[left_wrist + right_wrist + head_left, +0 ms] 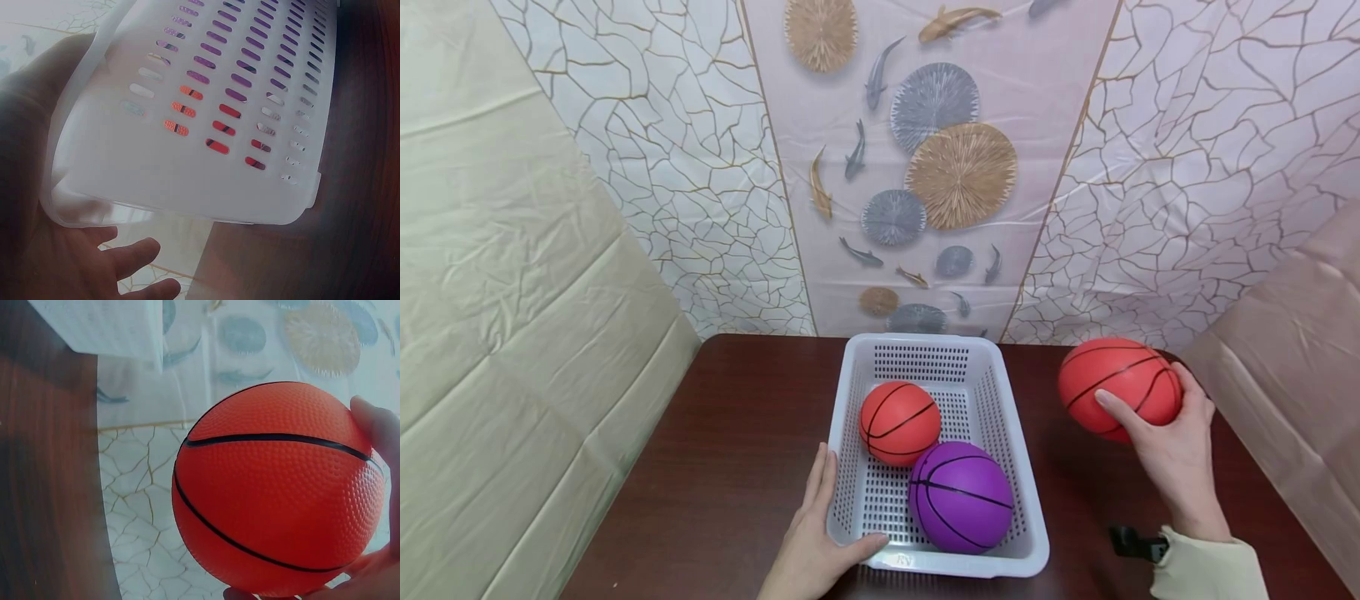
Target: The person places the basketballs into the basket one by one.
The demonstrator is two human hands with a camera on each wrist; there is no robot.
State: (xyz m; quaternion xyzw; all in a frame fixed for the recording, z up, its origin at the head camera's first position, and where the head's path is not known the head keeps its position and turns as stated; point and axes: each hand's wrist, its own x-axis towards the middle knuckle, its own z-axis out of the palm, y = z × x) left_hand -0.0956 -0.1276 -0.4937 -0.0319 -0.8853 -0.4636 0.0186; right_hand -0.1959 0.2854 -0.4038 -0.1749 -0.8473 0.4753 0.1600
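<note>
My right hand (1176,450) grips a red toy basketball (1120,387) with black lines, thumb on the near side and fingers round its right side. It is held in the air to the right of a white plastic basket (1033,508). Inside the basket lie another red toy basketball (900,423) and a larger purple toy basketball (961,497). My left hand (812,542) rests at the basket's near left corner, its thumb on the front rim and its straight fingers along the left outer side. In the left wrist view, the basket's slotted wall (144,169) partly hides the balls.
The basket stands on a dark brown wooden table (722,467). Behind the table hangs a patterned cloth (917,275) with fish and round shapes. Pale padded fabric (527,350) bounds the left side, and similar fabric (1292,350) the right. A small black object (1131,543) shows by my right cuff.
</note>
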